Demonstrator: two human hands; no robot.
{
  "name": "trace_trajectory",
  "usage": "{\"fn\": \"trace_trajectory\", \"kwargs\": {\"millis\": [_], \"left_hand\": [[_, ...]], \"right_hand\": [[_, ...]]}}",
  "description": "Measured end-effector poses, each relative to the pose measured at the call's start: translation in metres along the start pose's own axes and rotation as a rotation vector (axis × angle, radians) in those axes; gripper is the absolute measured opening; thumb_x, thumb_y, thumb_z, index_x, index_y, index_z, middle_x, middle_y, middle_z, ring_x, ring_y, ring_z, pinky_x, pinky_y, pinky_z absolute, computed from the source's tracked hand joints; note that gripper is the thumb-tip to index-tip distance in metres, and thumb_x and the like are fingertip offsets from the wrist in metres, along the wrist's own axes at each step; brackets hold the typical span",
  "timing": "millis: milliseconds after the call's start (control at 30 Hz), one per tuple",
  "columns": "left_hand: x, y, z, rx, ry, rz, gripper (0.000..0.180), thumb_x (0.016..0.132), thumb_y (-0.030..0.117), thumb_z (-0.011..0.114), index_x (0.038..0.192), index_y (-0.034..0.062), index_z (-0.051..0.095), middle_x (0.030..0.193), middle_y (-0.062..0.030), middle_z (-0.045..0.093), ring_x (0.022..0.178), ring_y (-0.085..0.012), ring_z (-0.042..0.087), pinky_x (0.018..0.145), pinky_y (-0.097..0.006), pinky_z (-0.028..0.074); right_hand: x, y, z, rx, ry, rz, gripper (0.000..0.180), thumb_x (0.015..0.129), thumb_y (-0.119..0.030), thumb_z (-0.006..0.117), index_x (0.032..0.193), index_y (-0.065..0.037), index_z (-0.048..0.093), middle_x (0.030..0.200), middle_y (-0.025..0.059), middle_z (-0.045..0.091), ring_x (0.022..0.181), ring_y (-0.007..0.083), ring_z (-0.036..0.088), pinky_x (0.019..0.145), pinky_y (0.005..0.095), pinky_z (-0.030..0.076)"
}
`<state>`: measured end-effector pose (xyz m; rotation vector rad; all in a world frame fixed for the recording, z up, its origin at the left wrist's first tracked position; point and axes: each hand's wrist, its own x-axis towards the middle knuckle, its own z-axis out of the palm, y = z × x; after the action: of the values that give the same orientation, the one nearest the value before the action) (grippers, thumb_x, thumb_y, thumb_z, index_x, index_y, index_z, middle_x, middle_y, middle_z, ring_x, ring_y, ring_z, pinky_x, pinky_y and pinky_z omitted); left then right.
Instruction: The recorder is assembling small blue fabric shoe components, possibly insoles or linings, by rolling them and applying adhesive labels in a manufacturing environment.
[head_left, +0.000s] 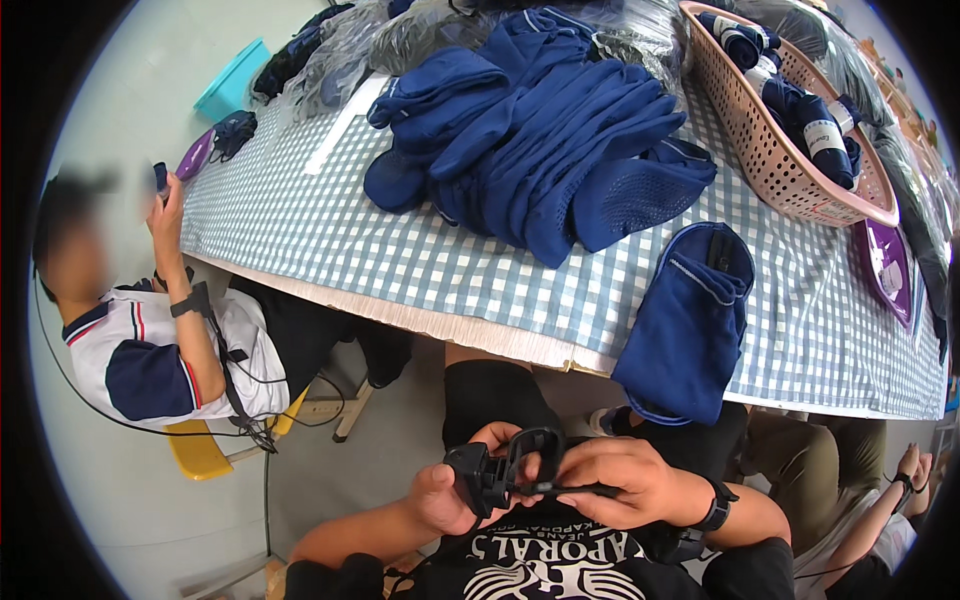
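- Tabletop (pixel 420 270) under a blue-and-white checked cloth is my landmark; it fills the upper part of the view, and I sit at its near edge with my hands below it, over my lap.
- Heap of navy socks (pixel 545 140) lies on the middle of the tabletop, piled loosely, probably so any one can be pulled out with ease.
- Pink plastic basket (pixel 775 150) stands at the tabletop's right end, holding rolled navy socks with pale bands around them.
- One navy sock pouch (pixel 690 320) droops over the tabletop's near edge, right of the heap, half on the cloth and half hanging free.
- Another person (pixel 150 340) sits off the tabletop's left end on a yellow chair, one hand raised with a small dark thing in it.
- My left hand (pixel 455 490), below the near edge, has its fingers curled shut about the chunky body of a black handheld tool (pixel 500 472); I judge this grip steadies it.
- My right hand (pixel 620 485), beside the left, has its fingers pinched closed on the thin black strip that runs out of the tool's right side.
- That tool lies with its long axis across my body, left to right; the bulky end points to my left and the slim strip to my right. A loop-shaped part rises on top, toward the tabletop.
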<state>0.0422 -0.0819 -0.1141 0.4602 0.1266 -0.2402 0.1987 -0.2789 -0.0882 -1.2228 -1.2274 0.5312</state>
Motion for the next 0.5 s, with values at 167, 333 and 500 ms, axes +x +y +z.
{"fn": "trace_trajectory", "kwargs": {"millis": [167,333,500], "left_hand": [[0.007,0.007,0.008,-0.275,-0.054,0.058,0.067,0.080,0.050,0.071,0.126,0.0084,0.045,0.118,-0.0153,0.056,0.111,-0.0294,0.058,0.099,-0.044,0.046],[0.011,0.013,0.008,-0.486,-0.028,-0.069,0.020,0.089,0.012,0.065,0.096,0.0110,0.045,0.096,-0.0101,0.066,0.103,-0.0279,0.066,0.091,-0.038,0.055],[0.018,0.007,0.000,-0.366,0.037,-0.303,0.026,0.085,-0.001,0.074,0.088,0.0093,0.050,0.089,-0.0119,0.071,0.090,-0.0214,0.074,0.070,-0.024,0.063]], "right_hand": [[-0.004,0.004,-0.002,0.013,-0.025,-0.039,0.015,0.081,-0.003,0.073,0.094,0.002,0.066,0.103,0.0173,0.068,0.080,0.0312,0.069,0.068,0.0364,0.056],[0.002,0.003,0.005,-0.040,0.017,-0.076,0.016,0.079,-0.004,0.074,0.091,0.002,0.067,0.101,0.0160,0.067,0.077,0.0303,0.068,0.067,0.0366,0.057],[0.002,0.000,0.010,-0.164,0.012,-0.084,0.017,0.077,-0.007,0.076,0.089,-0.001,0.066,0.092,0.0130,0.066,0.072,0.0296,0.067,0.063,0.0363,0.057]]}}
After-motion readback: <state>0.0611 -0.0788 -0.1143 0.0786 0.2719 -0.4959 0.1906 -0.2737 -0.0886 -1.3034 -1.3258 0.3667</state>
